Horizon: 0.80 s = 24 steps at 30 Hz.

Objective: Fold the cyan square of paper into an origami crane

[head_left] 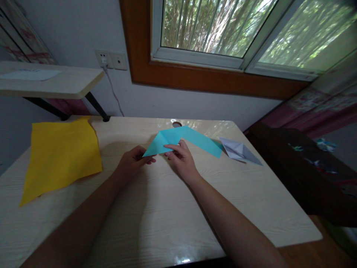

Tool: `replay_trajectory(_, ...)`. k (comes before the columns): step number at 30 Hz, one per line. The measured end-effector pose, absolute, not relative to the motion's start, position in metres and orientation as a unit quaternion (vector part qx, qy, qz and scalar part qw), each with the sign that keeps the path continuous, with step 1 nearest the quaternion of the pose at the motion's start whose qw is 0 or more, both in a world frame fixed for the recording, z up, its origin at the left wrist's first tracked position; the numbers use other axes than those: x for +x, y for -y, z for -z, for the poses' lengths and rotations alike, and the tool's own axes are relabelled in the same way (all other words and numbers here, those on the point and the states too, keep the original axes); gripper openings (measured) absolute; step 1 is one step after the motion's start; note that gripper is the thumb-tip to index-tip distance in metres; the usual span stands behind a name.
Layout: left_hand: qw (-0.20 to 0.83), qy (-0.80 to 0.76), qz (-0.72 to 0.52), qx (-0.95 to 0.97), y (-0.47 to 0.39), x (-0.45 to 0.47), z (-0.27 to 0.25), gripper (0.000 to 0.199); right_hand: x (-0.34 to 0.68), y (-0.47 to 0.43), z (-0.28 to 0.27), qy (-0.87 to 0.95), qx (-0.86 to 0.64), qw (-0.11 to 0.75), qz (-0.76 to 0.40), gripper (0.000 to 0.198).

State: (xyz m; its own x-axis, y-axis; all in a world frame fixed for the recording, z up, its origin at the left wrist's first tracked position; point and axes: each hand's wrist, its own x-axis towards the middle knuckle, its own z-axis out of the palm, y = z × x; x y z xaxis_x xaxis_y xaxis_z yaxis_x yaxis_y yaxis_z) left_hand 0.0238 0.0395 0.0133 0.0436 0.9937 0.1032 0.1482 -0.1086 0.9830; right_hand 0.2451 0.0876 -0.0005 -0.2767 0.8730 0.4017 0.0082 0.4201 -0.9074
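Blue paper (167,140) spans nine to three o'clock over the twelve-o'clock side of the table (173,216), its sharp tip aimed at eight. The person's left hand (133,160) pinches that tip; the right hand (182,159) grips the near edge.

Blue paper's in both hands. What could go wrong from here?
1. The left hand and right hand pinch the blue paper near its lower edge; uneven pressure might crease it off line.
2. Its long right end lies close by the grey folded paper; a swing could nudge that.
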Motion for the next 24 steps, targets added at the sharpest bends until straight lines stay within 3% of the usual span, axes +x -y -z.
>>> replay_trajectory(13,0.455,-0.473,-0.498,0.567,-0.0417,0.0247,-0.0071,0.039,0.2435,-0.0879,-0.0087,0.524,-0.39,0.52,-0.55,0.034)
replay_trajectory(20,0.448,-0.483,-0.464,0.593,-0.0382,0.0223,-0.0097,0.045,0.2433,-0.0868,-0.0088,0.544,-0.376,0.459,-0.593,0.036)
replay_trajectory(24,0.438,-0.49,-0.458,0.599,-0.0377,0.0211,-0.0108,0.038,0.246,-0.0879,-0.0073,0.526,-0.404,0.509,-0.548,0.033)
